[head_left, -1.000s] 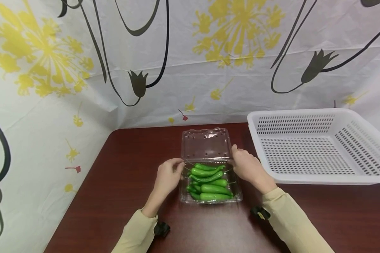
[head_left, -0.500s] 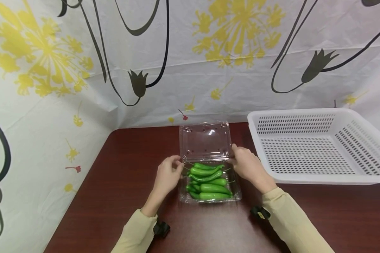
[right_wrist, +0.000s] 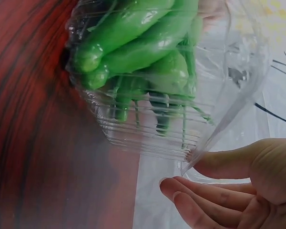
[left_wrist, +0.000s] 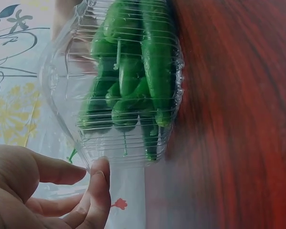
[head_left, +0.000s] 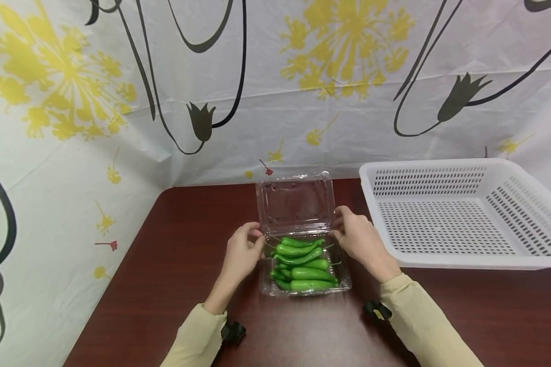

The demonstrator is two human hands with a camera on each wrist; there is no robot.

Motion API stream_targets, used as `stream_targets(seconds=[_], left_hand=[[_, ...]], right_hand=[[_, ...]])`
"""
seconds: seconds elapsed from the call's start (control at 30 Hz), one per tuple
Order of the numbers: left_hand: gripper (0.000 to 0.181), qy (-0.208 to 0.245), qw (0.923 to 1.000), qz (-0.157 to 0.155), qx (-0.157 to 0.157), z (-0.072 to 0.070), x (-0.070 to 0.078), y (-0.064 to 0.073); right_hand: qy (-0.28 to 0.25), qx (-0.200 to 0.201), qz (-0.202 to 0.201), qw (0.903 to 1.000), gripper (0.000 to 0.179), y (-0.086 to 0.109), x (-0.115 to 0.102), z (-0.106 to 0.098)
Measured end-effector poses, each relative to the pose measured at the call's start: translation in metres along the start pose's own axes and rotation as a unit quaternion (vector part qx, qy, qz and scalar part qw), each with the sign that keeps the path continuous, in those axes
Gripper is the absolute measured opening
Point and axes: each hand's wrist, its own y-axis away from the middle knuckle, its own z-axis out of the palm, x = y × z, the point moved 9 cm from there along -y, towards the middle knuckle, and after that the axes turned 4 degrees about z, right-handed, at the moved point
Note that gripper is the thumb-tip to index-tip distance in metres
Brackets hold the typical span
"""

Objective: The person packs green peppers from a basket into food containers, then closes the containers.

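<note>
A clear plastic clamshell box [head_left: 268,291] lies on the table with its lid [head_left: 296,206] raised at the back. Several green peppers [head_left: 312,275] lie side by side in the bottom half. At the box's left rear corner, my left hand [head_left: 242,255] pinches the rim; the left wrist view shows thumb and fingertips [left_wrist: 101,167] meeting there. On the opposite side, my right hand [head_left: 360,239] pinches the right rear corner near the hinge, thumb [right_wrist: 224,162] on one side of the plastic edge and fingers below it.
To the right stands a white perforated basket [head_left: 441,260], close beside the right hand. The dark red-brown table [head_left: 183,244] ends at a patterned white sheet [head_left: 239,168] hanging behind and on the left.
The lid has tilted up, its far edge rising in view. Both hands stay at the rear corners, the fingers having shifted slightly upward.
</note>
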Motion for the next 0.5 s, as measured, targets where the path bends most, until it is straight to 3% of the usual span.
stream_targets(seconds=[0.5], left_hand=[[0.022, 0.037, 0.9993, -0.004, 0.008, -0.0009, -0.0017, 0.0001]], right_hand=[[-0.024, 0.044, -0.011, 0.9987, 0.033, 0.0024, -0.0015, -0.0049]])
